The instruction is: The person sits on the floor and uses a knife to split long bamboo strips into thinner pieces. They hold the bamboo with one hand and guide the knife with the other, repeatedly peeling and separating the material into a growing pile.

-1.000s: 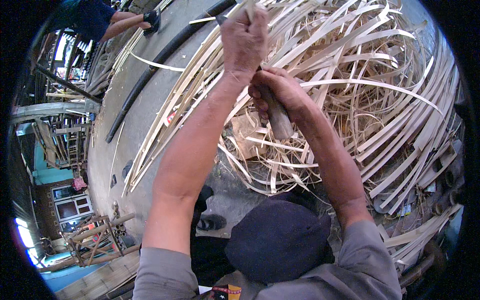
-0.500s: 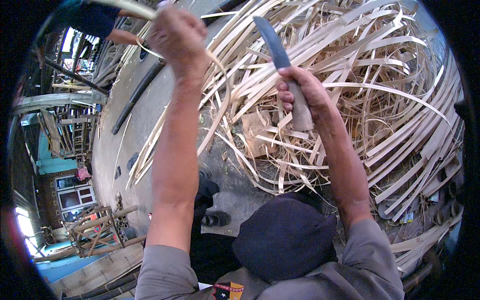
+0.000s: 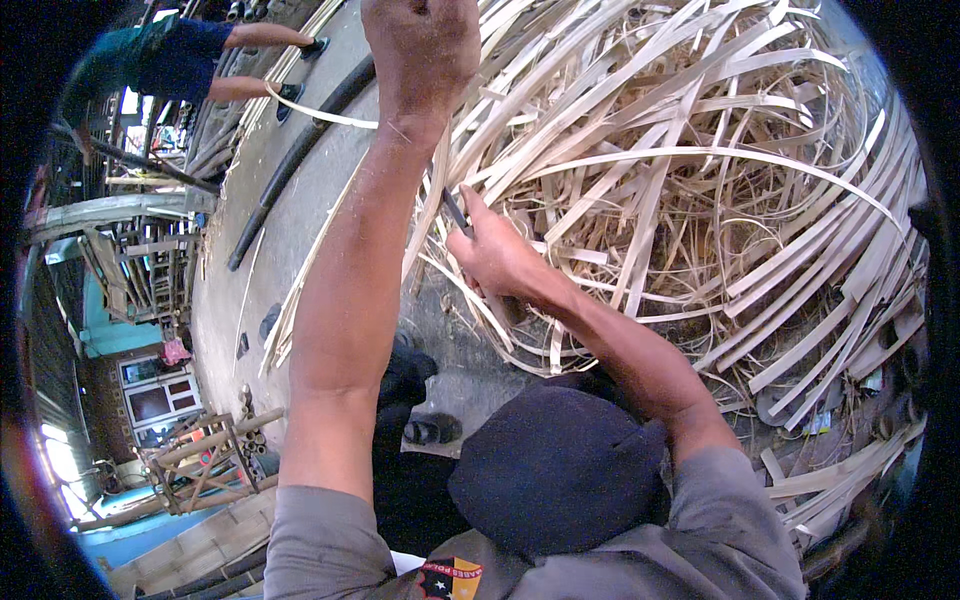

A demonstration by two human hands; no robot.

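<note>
My left hand (image 3: 425,65) is a closed fist at the top edge, its fingers partly cut off by the frame. A pale bamboo strip (image 3: 335,118) curves out from behind that wrist; half a second ago this hand gripped such a strip. Lower and to the right, my right hand (image 3: 495,250) is closed round a knife. The dark knife blade (image 3: 455,212) slants up and left toward my left forearm, its tip hidden there. Most of the handle is covered by my fingers.
A large heap of bamboo strips and shavings (image 3: 700,200) spreads across the right. Along the floor at left lies a dark pole (image 3: 290,165). Another person (image 3: 180,55) stands at the upper left. A bamboo frame (image 3: 205,460) stands at lower left.
My left hand has moved up and right, partly out of the frame. My right hand has brought the knife left and down, close beside my left forearm. More of the other person now shows.
</note>
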